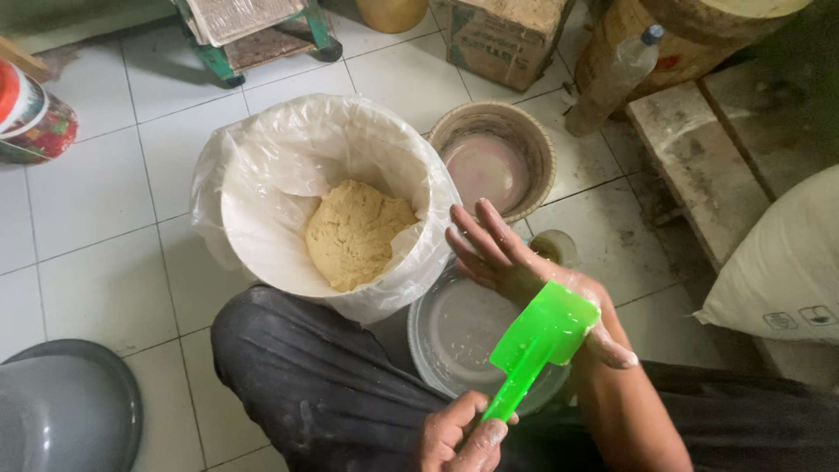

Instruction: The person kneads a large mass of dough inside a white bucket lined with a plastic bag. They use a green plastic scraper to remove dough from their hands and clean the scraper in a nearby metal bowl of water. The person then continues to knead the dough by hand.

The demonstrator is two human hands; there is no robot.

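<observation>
left hand [459,435]: low in the view, my fingers wrapped tight around the handle of the green scraper [533,343].
scraper: bright green plastic, flat blade up, laid against the heel of my right hand [524,271]; handle runs down into my left fist.
right hand: held open, palm turned up and leftward, fingers [476,232] spread wide and straight, holding nothing; skin dusted with pale flour or dough residue.
dough [354,232]: tan, rough lump sitting in the white bucket [253,227], toward its right wall.
bucket: lined with a clear plastic bag [210,175] folded over the rim; stands on the tiled floor [105,227] just beyond my knee [297,367].
clear bowl [446,336]: below my hands, beside the bucket, touching or nearly so.
woven basket [498,157]: past my right hand, a pinkish lid or dish inside.
far right: a white sack [782,262] resting by wooden planks [699,157]; a plastic bottle [616,79] leaning behind.
lower left: a grey basin [65,406] at the frame edge.
</observation>
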